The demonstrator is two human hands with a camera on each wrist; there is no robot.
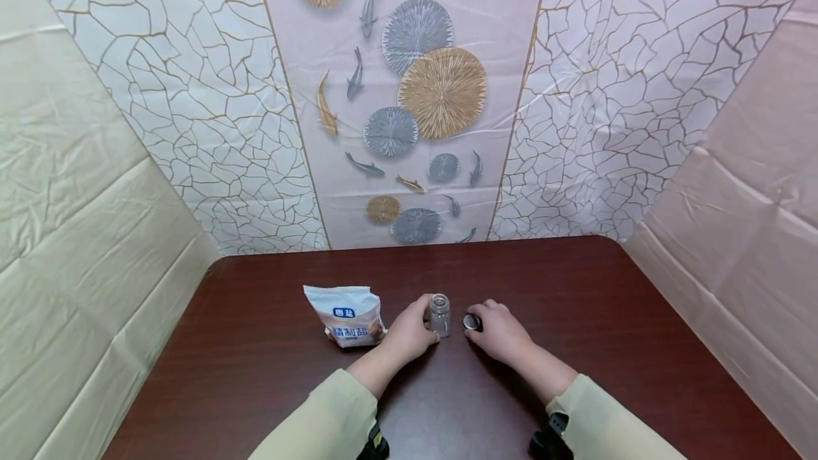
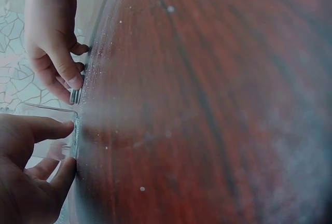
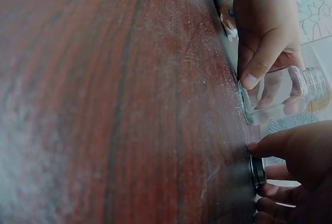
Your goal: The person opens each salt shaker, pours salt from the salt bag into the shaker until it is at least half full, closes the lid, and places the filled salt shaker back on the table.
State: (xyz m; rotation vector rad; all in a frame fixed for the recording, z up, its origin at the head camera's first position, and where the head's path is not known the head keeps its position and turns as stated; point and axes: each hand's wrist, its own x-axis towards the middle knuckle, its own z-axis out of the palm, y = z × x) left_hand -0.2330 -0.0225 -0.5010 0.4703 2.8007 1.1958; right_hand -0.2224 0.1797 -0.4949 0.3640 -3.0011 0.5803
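Jar [image 1: 440, 316] is standing upright inside the left grip [image 1: 410, 329], which is clasping its sides; the right grip [image 1: 500, 331] is pinching the lid [image 1: 471, 322], and the bag [image 1: 346, 314] is sitting left of both.

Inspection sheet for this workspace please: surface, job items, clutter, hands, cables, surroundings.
Surface: dark red-brown tabletop, wood-grained.
Job items: clear glass jar upright, uncapped; dark round lid off, down at the tabletop; printed bag standing to the left of the jar.
Clutter: small pale specks near the jar's base; what they are, cannot tell.
Hands: left hand grips the jar; right hand holds the lid.
Cables: nothing seen.
Surroundings: patterned backdrop behind; creased beige cloth either side.
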